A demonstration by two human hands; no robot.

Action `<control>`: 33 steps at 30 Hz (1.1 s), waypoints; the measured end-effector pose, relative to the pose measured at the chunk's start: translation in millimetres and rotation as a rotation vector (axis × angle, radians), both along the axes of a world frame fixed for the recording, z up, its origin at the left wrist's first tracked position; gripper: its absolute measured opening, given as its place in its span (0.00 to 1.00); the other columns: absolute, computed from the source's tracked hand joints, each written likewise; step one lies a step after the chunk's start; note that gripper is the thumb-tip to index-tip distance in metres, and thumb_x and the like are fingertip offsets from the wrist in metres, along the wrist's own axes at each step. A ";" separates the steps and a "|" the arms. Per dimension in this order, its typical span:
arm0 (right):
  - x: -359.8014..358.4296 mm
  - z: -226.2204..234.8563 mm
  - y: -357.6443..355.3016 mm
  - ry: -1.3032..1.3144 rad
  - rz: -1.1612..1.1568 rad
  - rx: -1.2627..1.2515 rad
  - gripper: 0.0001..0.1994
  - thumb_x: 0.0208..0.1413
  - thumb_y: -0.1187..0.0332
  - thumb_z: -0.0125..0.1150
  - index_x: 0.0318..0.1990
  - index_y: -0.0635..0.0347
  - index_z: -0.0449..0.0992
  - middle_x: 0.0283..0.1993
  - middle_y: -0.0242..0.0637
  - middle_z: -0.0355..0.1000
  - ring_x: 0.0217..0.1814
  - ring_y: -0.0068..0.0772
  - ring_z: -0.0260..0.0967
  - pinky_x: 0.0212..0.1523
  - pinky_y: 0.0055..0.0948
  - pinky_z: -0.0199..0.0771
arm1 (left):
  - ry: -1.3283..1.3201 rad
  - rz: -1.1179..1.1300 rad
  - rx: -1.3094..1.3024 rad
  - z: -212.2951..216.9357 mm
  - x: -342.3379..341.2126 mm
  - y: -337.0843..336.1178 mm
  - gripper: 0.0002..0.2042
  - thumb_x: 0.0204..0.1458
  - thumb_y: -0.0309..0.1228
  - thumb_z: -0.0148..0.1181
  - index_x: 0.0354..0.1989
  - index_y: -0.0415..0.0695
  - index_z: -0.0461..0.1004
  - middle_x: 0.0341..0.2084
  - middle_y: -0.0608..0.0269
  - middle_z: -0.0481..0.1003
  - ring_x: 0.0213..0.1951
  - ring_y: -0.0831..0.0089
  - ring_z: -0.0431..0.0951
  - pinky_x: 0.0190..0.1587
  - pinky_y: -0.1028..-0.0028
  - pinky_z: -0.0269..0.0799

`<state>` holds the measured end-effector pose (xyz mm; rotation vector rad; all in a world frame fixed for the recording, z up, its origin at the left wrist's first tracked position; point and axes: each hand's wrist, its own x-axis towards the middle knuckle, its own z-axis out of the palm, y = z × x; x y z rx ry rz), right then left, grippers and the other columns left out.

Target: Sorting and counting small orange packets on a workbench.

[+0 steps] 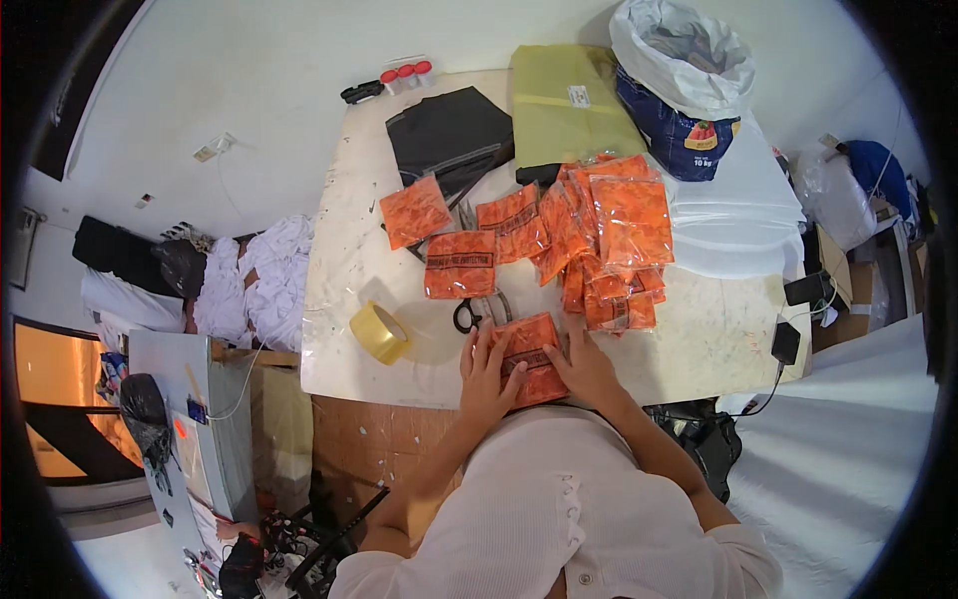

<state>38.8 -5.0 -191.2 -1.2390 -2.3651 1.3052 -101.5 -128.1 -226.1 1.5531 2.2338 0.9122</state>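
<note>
An orange packet in clear plastic with a dark printed band [532, 349] lies between my hands at the table's near edge. My left hand [487, 377] is closed on its left side, thumb across the top face and fingers along the edge. On the opposite side my right hand [589, 373] grips it, thumb on the face. Just beyond the left fingertips lie scissors with black handles [467, 316]. More orange packets of the same kind [631, 222] form a loose heap farther off, with a single one [460, 265] nearer the scissors.
A roll of yellowish tape [380, 332] stands on the left of the table [344, 240]. Black folded fabric [449, 135], a yellow-green sheet [569, 105] and a blue-and-white sack [689, 90] occupy the far side. White sheets [738, 215] are stacked at right, near black power adapters [785, 342].
</note>
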 end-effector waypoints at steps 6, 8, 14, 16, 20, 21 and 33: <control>-6.9 4.9 -17.4 -0.058 0.080 0.441 0.29 0.54 0.57 0.52 0.61 0.60 0.55 0.61 0.53 0.54 0.63 0.53 0.53 0.61 0.47 0.54 | -0.021 -0.030 -0.010 -9.0 3.7 1.0 0.27 0.54 0.41 0.51 0.59 0.42 0.58 0.63 0.48 0.49 0.64 0.46 0.45 0.63 0.54 0.41; -9.2 -10.5 -19.3 -0.015 0.148 0.640 0.28 0.55 0.57 0.51 0.60 0.60 0.56 0.64 0.50 0.51 0.67 0.52 0.48 0.63 0.48 0.50 | -0.033 -0.028 -0.011 -9.7 4.8 1.8 0.27 0.53 0.40 0.51 0.60 0.42 0.57 0.63 0.48 0.49 0.64 0.45 0.45 0.64 0.54 0.40; -4.5 -36.2 -14.1 0.009 0.379 0.489 0.28 0.58 0.56 0.45 0.63 0.59 0.54 0.69 0.43 0.45 0.72 0.50 0.36 0.67 0.50 0.38 | -0.026 -0.056 -0.056 -12.8 2.2 1.9 0.30 0.52 0.39 0.50 0.63 0.41 0.52 0.64 0.49 0.48 0.65 0.48 0.43 0.64 0.55 0.37; -6.1 -37.2 -13.6 0.024 0.362 0.445 0.29 0.59 0.54 0.44 0.64 0.59 0.53 0.69 0.43 0.45 0.72 0.49 0.35 0.67 0.50 0.36 | -0.083 -0.095 -0.058 -20.7 -2.0 0.7 0.33 0.53 0.38 0.50 0.66 0.42 0.46 0.66 0.52 0.43 0.67 0.53 0.38 0.65 0.55 0.32; -9.1 -38.6 -16.7 0.035 0.359 0.433 0.30 0.58 0.53 0.45 0.64 0.59 0.53 0.69 0.42 0.45 0.72 0.47 0.35 0.67 0.52 0.37 | -0.106 -0.107 -0.064 -26.5 -7.1 -4.4 0.34 0.53 0.39 0.49 0.66 0.43 0.44 0.67 0.55 0.41 0.68 0.56 0.35 0.65 0.56 0.30; -8.9 -40.4 -16.8 0.013 0.352 0.441 0.30 0.57 0.52 0.45 0.64 0.59 0.53 0.69 0.42 0.45 0.72 0.47 0.35 0.66 0.53 0.37 | -0.094 -0.116 -0.125 -25.4 -7.1 -4.1 0.34 0.54 0.40 0.48 0.67 0.43 0.43 0.67 0.56 0.40 0.68 0.57 0.34 0.65 0.55 0.28; -13.9 -19.1 -21.1 -0.049 0.338 0.535 0.29 0.54 0.53 0.52 0.60 0.59 0.59 0.68 0.49 0.44 0.70 0.58 0.32 0.66 0.57 0.33 | -0.310 0.479 0.354 -32.1 -111.4 49.1 0.24 0.54 0.37 0.54 0.56 0.38 0.63 0.49 0.46 0.69 0.54 0.58 0.67 0.53 0.69 0.61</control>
